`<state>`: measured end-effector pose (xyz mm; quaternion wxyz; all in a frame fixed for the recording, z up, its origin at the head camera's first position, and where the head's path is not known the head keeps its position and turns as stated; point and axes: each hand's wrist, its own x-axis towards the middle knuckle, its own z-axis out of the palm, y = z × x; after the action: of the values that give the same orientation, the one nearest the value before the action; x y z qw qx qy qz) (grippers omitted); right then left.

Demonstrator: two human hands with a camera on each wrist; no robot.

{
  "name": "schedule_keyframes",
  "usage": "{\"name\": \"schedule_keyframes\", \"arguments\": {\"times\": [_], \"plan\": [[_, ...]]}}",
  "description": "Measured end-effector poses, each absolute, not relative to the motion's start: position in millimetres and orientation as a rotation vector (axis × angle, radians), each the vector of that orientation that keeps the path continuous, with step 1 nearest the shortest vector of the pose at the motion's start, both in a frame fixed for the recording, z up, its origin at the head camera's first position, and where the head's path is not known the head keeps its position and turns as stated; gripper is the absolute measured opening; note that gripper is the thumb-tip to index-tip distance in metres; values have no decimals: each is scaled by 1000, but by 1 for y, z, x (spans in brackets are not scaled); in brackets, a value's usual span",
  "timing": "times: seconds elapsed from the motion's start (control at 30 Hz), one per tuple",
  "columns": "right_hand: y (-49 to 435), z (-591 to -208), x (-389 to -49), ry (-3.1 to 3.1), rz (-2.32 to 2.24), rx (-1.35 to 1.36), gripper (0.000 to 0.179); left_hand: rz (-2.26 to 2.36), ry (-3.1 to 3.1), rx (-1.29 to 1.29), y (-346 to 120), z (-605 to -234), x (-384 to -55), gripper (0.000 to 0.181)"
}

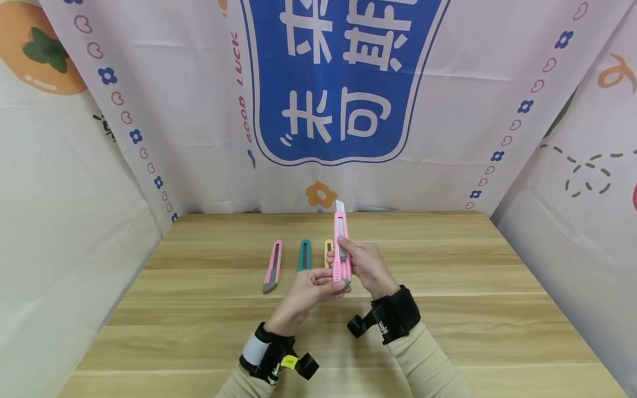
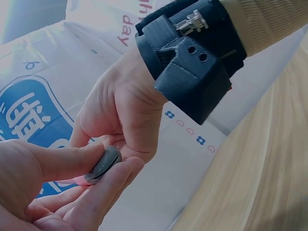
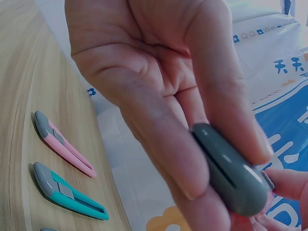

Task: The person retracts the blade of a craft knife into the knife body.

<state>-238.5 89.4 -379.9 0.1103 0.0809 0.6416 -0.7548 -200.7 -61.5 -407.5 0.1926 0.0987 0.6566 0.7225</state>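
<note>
A pink utility knife (image 1: pixel 340 221) is held up over the table, its blade out at the top end. My left hand (image 1: pixel 311 287) pinches its grey end cap (image 2: pixel 103 165) between thumb and fingers. Higher on the body, my right hand (image 1: pixel 365 264) grips it, with the thumb on the grey slider. In the right wrist view the left hand (image 3: pixel 159 86) fills the middle, and the grey cap points toward the camera. Behind the hands lie a second pink utility knife (image 1: pixel 273 266), a teal utility knife (image 1: pixel 304 254) and a yellow utility knife (image 1: pixel 328 247), partly hidden by the hands.
The wooden table (image 1: pixel 199 331) runs back to a printed white cloth (image 1: pixel 209 166) hanging behind it. More printed cloth hangs on the left and right sides. Both wrists carry black straps with camera mounts (image 1: pixel 395 314).
</note>
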Motion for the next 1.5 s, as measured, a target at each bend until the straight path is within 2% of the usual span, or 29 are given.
{"name": "schedule_keyframes", "arguments": {"times": [0.6, 0.93, 1.5], "plan": [[83, -386, -242, 1916, -2216, 210, 44, 2064, 1817, 198, -65, -415, -203, 41], [83, -385, -241, 1951, -2193, 194, 44, 2077, 1769, 252, -66, -417, -204, 44], [91, -384, -241, 1930, -2212, 164, 37, 2016, 1833, 261, -63, -415, -206, 39]]}}
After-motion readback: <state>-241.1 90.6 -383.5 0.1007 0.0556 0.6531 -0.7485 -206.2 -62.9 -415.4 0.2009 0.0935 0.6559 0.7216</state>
